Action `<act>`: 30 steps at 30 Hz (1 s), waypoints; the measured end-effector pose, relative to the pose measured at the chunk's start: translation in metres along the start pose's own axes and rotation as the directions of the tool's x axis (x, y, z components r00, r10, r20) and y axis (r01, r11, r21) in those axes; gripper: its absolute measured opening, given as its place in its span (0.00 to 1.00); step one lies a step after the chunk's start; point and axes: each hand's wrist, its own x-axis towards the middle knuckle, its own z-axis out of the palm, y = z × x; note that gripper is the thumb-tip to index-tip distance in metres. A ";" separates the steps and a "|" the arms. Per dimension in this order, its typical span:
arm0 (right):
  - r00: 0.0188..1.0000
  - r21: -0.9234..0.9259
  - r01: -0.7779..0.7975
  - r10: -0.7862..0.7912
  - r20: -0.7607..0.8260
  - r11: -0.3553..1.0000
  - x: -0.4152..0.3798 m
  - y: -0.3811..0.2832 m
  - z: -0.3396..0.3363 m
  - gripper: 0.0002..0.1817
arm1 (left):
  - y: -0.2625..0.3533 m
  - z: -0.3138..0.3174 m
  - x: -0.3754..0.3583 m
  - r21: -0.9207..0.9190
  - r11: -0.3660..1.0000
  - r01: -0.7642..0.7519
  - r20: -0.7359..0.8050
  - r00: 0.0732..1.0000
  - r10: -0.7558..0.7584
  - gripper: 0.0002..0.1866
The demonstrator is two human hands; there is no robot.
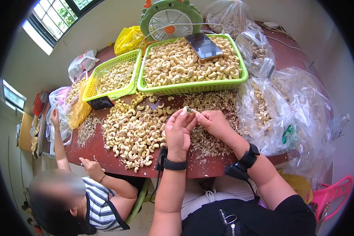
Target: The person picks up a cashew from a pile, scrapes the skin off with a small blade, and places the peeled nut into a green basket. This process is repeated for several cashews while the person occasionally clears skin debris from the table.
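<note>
Above the table, the fingertips of my left hand [178, 131] pinch a pale cashew [185, 109]. My right hand [215, 122] grips a small tool with a light handle [194, 111], perhaps a little knife, its dark tip against the nut. Its blade is too small to make out clearly. Below and left of my hands spreads a loose heap of cashews [133, 135], some with bits of brown skin on them. Skin flakes [210, 143] lie under and beside my right hand.
A green basket of cashews [165, 87] at the back bears a phone [203, 45]. Beside it stand a yellow-green basket [118, 93] and a fan [170, 23]. Plastic bags [263, 118] crowd the right side. A person in a striped shirt [102, 204] sits at the left.
</note>
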 end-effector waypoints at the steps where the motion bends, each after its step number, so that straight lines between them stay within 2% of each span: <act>1: 1.000 -0.001 0.002 -0.002 0.003 1.000 0.000 -0.001 0.000 0.19 | 0.000 -0.001 0.000 -0.001 1.000 -0.002 -0.002 1.000 0.002 0.07; 4: 0.999 -0.010 0.032 -0.032 0.026 0.999 0.000 -0.003 0.001 0.19 | 0.000 -0.005 0.003 -0.017 0.999 0.030 -0.011 0.999 -0.030 0.07; 6: 0.999 -0.033 -0.013 0.014 0.049 0.999 -0.001 -0.005 0.000 0.20 | 0.000 -0.007 0.004 -0.020 0.998 0.054 0.016 0.998 -0.054 0.07; 13: 0.999 -0.029 0.041 -0.041 0.010 0.999 -0.001 -0.003 0.001 0.20 | 0.000 -0.005 0.002 0.001 1.000 0.030 0.029 0.999 -0.030 0.06; 15: 1.000 -0.008 -0.008 0.008 -0.019 1.000 -0.002 -0.007 -0.001 0.20 | -0.001 -0.002 -0.001 -0.054 0.998 -0.018 0.031 0.999 0.020 0.06; 19: 0.998 -0.014 -0.054 0.054 0.011 0.998 0.000 -0.003 -0.001 0.21 | -0.001 -0.001 0.001 -0.059 0.998 -0.001 0.003 1.000 0.002 0.07; 27: 0.999 -0.013 0.047 -0.046 0.017 0.999 -0.001 0.000 0.004 0.21 | 0.002 -0.004 0.002 0.071 0.997 -0.007 -0.053 0.999 0.011 0.10; 30: 0.999 -0.034 0.003 -0.002 0.044 0.999 -0.001 -0.002 0.003 0.21 | 0.003 -0.004 0.001 0.089 0.996 -0.018 -0.055 0.998 0.023 0.08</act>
